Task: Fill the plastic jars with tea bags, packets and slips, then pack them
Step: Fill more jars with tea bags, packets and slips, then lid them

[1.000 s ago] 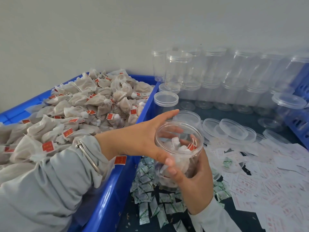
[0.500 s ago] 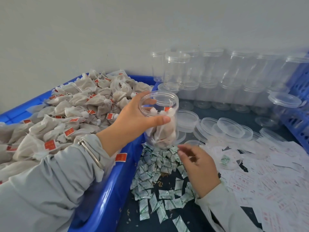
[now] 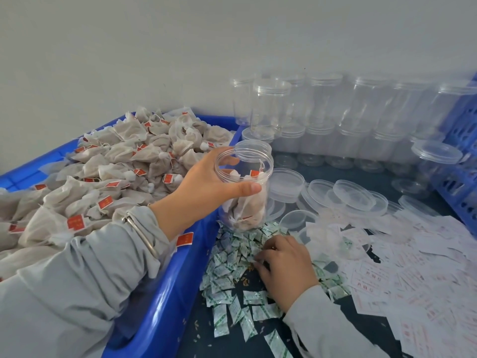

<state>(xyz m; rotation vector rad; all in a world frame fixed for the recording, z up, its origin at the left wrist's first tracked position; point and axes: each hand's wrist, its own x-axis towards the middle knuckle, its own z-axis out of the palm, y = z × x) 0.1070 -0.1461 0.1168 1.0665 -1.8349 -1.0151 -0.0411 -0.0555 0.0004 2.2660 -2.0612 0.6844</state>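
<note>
- My left hand grips the open jar, part-filled with tea bags, over the blue bin's rim.
- My right hand rests curled on the packets, apparently pinching one, near the table's front edge.

A plain pale grey wall fills the upper half of the view, unmarked apart from a few faint specks. Soft, even light falls across it without hard shadows. Below it lies a dark blue-grey worktop, matte, meeting the wall along the far edge.
</note>
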